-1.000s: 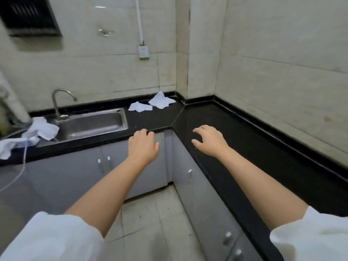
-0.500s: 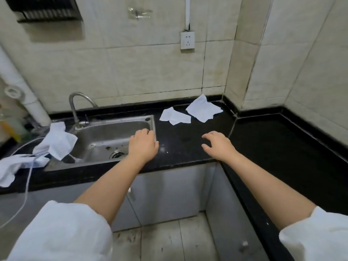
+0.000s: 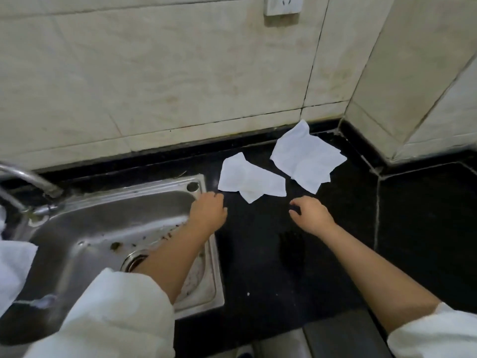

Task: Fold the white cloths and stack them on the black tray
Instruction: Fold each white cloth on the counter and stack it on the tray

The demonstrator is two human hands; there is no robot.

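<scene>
Two white cloths lie crumpled on the black table near the back wall. Nearer cloth (image 3: 249,180) sits just ahead of both hands, long axis running left-right, far-left to near-right; second cloth (image 3: 307,157) is farther back and to the right, its top corner riding up the wall base. Left hand (image 3: 207,211) hovers over the sink (image 3: 108,228) rim edge, fingers curled loose, empty, just short of the nearer cloth's left edge. Right hand (image 3: 311,214) — fingers spread, empty — is a bit below its right end. Both abt equally near; left looks marginally closer. Black tray not in view. Likely next: pinch nearer cloth's near corners — none folded yet.
</scene>
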